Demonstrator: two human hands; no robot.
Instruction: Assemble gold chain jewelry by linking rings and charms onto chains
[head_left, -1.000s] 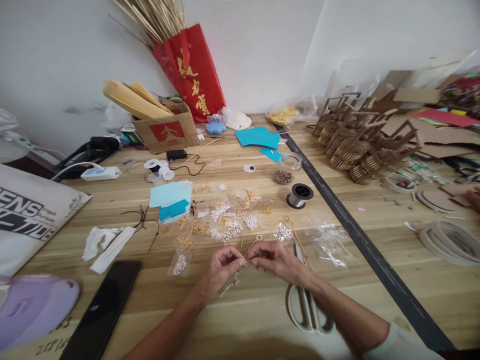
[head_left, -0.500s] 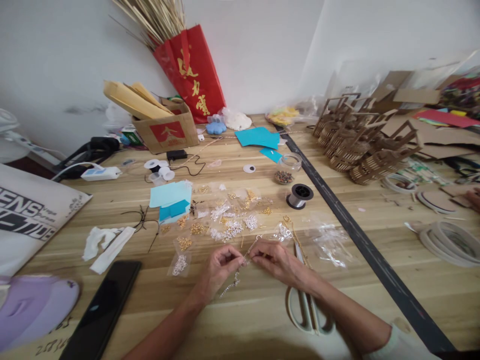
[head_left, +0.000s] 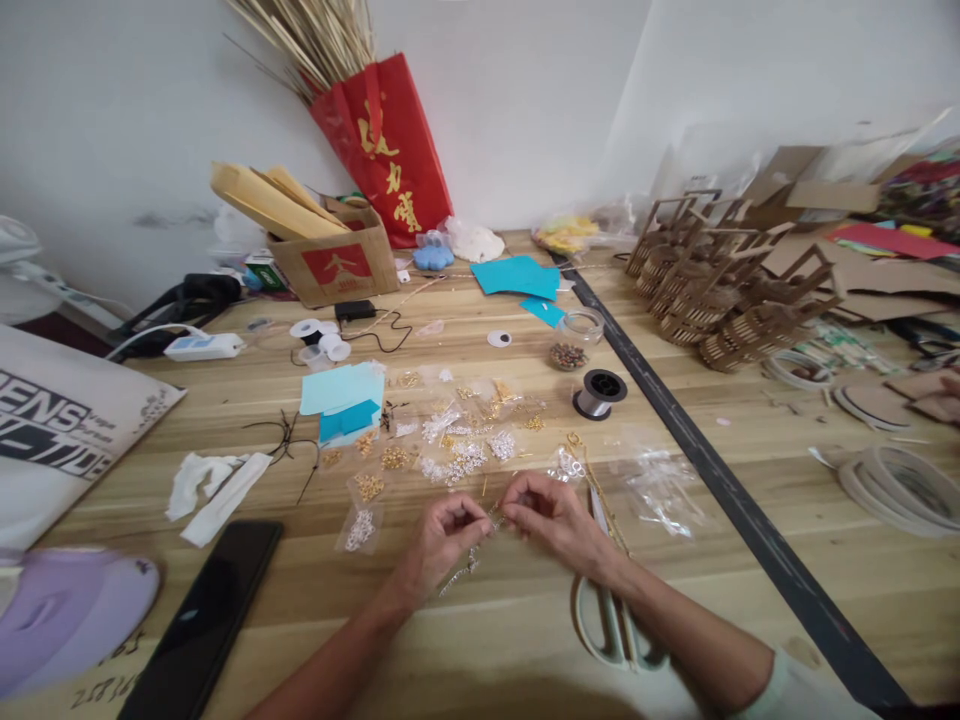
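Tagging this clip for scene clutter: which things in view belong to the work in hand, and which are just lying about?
Work in hand:
- silver-coloured chain, pinched by left hand and right hand
- likely the small silver-coloured pieces and gold-coloured pieces nearby

Apparently just lying about:
- phone
- red bag
- cardboard box
- wooden baskets

Presents as one thin, silver-toned chain (head_left: 471,566). Runs in a short span between the pinched fingertips of the left hand (head_left: 448,538) and the right hand (head_left: 553,518). Drops past the left fingertips, bends at a brighter cluster, then slants toward the near left above or on the wooden table (head_left: 517,630), contact unclear. Ends loose there. Shows link detail too small to read.
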